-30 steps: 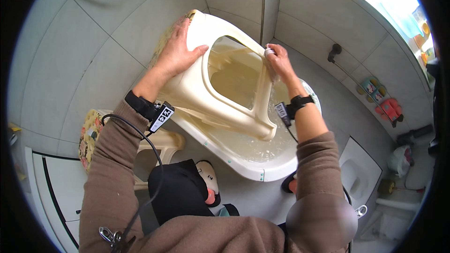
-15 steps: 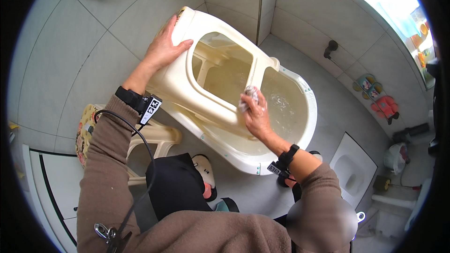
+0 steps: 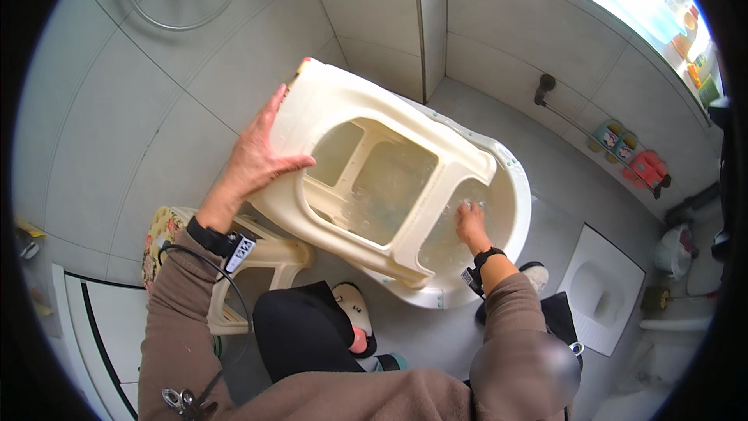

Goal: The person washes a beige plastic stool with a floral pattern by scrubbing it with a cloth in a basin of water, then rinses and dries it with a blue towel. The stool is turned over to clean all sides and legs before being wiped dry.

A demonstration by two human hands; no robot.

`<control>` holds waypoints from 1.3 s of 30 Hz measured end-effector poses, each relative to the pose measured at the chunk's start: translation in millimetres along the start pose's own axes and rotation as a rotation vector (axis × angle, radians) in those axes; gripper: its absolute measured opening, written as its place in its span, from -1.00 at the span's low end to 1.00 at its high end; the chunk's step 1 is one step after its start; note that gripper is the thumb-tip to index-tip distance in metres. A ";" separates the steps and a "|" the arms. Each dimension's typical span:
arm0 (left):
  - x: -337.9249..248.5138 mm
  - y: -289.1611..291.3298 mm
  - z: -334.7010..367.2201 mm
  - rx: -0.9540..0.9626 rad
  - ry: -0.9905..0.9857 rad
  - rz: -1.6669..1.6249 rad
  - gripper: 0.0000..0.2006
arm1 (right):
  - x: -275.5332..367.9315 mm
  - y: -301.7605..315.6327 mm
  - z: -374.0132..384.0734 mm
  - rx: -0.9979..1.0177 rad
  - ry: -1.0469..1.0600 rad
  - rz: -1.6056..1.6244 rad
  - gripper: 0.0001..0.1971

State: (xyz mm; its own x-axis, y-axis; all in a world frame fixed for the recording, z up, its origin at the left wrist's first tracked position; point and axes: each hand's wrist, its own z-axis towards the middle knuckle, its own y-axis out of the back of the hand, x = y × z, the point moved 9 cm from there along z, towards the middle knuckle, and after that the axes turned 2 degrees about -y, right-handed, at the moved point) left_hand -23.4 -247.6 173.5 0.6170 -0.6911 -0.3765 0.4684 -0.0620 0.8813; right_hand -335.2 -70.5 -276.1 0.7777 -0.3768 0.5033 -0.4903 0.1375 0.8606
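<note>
A: How is the main item listed?
B: Cream stool (image 3: 315, 101), plastic, one; set at a slant across the white tub (image 3: 520, 222), centre of the frame. Seat end turned to the upper left, legs to the right, presumably so that drips are caught by the tub.

A: By what is it steadied?
B: By the left hand (image 3: 253, 160), left of centre. The thumb is set wide apart from the fingers, and the stool's seat-end edge is held between them; the tilt is apparently supported that way.

A: And the right hand (image 3: 471, 224)?
B: Located right of centre, at the water (image 3: 452, 245), just beyond the legs. The fingers are bent downward; whether anything is pinched cannot be told. By its place, it appears left free of the stool's weight.

A: Other stock?
B: Second stool (image 3: 290, 253), floral-seated, lower left, beside the tub. Slippers (image 3: 608, 136), right of frame, hung on a wall rail (image 3: 573, 121), probably for drying. Shower hose (image 3: 181, 27), looped, upper left.
</note>
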 end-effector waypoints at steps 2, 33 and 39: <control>3.0 -0.5 -2.2 0.008 0.051 0.002 0.17 | -7.7 -36.0 -8.2 0.223 -0.010 -0.221 -0.67; 19.8 -29.3 28.1 -0.017 -0.084 0.037 0.17 | 396.2 256.5 117.0 -0.396 0.532 0.664 -0.58; 18.2 -23.9 18.9 -0.005 -0.020 0.073 0.15 | 270.9 209.5 164.5 -0.195 0.066 0.692 -0.46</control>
State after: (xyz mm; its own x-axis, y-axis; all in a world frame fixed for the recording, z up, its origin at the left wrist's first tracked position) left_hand -35.3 -272.3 150.9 0.6367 -0.7081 -0.3052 0.4258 -0.0071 0.9048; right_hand -292.1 -294.4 27.8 0.3394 -0.0888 0.9364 -0.8046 0.4883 0.3379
